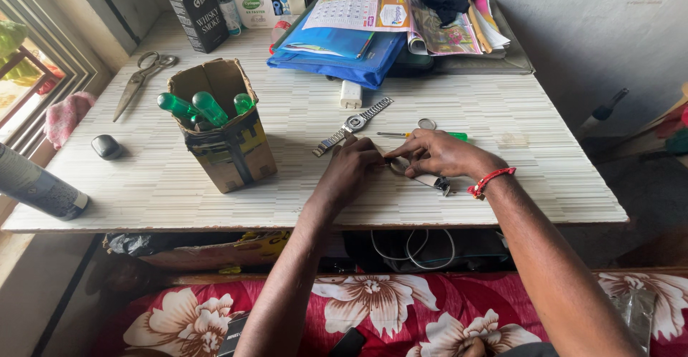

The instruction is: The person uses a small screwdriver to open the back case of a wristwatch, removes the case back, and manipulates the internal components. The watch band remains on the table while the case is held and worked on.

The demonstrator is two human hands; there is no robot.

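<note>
Both of your hands close on a small round watch case (399, 165) that lies on the desk (301, 113) near its front edge. Your left hand (352, 167) pinches it from the left with curled fingertips, and your right hand (438, 154) presses down on it from the right, thumb and forefinger meeting at the case. A short piece of dark strap or clasp (438, 182) sticks out from under your right palm, just beside the red thread bracelet (489, 180) on that wrist.

Just beyond your knuckles lies a second wristwatch with a metal link band (352, 125), stretched out at a slant. Next to it, behind your right hand, rest a green-handled screwdriver (430, 135) and a small metal ring (426, 123).

To your left stands an open cardboard box (223, 131) with several green tool handles (201, 107) poking up from it. Farther left lie a pair of scissors (143, 74) and a small dark oval object (106, 146); a dark cylinder (39, 185) lies at the desk's left edge.

At the back of the desk sit a blue folder (337, 52) with a calendar and papers (373, 2) on it, a white adapter (350, 94) in front of them, and a dark carton (198, 14).
</note>
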